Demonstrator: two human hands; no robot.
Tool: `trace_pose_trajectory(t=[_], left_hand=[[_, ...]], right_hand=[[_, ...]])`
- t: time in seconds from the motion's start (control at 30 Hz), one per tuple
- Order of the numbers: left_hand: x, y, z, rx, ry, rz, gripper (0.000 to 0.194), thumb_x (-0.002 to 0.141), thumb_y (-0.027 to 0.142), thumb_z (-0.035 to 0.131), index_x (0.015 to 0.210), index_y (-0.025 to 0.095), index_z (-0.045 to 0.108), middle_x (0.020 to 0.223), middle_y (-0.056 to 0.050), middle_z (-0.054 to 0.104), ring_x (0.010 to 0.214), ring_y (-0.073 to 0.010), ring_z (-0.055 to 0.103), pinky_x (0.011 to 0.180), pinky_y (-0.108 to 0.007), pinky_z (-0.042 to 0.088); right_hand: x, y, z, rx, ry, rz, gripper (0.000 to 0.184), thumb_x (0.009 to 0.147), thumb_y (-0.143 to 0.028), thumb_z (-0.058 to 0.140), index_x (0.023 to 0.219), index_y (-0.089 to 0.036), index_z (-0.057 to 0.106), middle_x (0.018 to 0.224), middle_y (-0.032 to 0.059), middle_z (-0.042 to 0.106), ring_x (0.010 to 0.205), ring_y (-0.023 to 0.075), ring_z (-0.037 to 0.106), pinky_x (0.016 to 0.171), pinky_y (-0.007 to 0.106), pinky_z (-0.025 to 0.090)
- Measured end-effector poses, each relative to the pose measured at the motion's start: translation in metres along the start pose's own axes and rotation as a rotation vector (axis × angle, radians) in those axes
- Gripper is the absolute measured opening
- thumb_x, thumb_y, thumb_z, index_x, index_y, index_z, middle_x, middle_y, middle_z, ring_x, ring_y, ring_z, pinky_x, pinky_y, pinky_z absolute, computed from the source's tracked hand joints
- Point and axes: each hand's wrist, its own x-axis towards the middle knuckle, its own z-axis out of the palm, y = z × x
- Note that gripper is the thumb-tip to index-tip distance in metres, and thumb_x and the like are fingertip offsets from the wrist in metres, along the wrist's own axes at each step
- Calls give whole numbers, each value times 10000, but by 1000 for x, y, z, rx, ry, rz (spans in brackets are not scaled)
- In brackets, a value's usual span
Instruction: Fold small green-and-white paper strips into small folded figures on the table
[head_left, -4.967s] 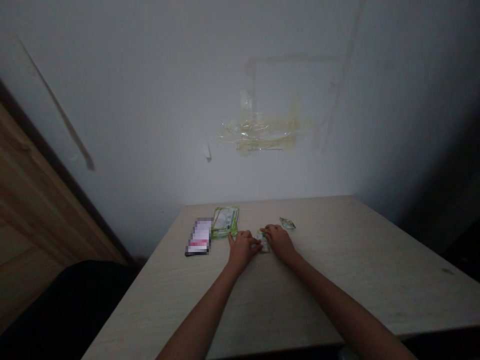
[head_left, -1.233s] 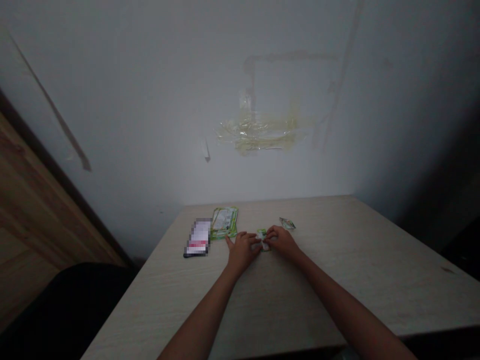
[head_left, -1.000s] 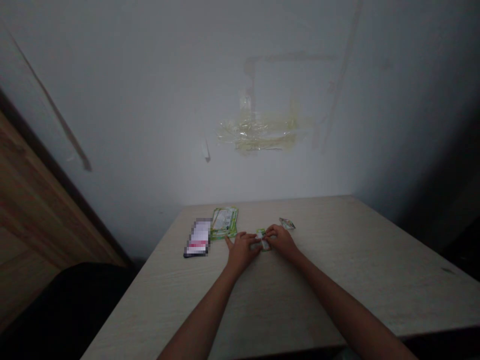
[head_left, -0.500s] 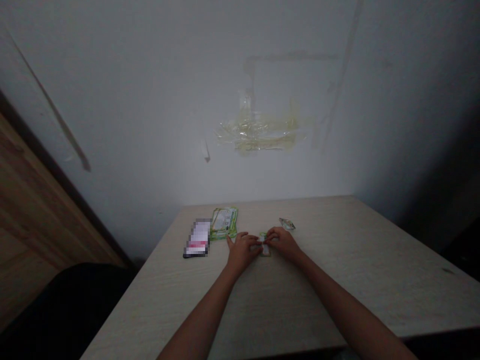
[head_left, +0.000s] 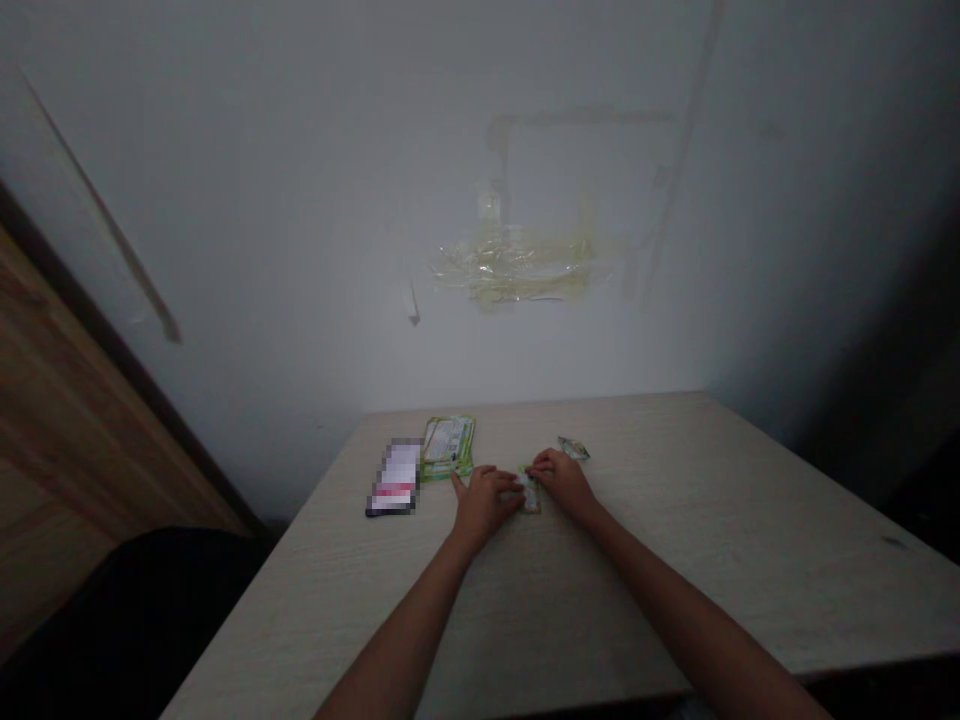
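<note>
- Phone (head_left: 396, 478) and green stack (head_left: 448, 442) crowded our left hand (head_left: 481, 503), spread against the card (head_left: 532, 496)
- right hand (head_left: 564, 484) touched its top, couldn't tell if pinching
- surface (head_left: 712, 530) under it ran wide rightward

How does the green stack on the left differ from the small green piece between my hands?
The green stack is visibly layered and larger; the small green piece looks much smaller. The green stack lies beside the blurred-out phone; the small green piece sits between your left hand and right hand. Both show green and pale areas.
</note>
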Motion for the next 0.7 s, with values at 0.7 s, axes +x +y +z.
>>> trace_pose_trajectory(t=[0.7], left_hand=[[-7,5,0,200,99,116,231,875,418,570,1083,456,662,1205,37,675,1240,-277,458,1036,-761,-73]], right_hand=[[-1,15,-4,183,-46,15,301,733,-334,691,980,-178,616,929,79,738,913,228,703,860,380,539]])
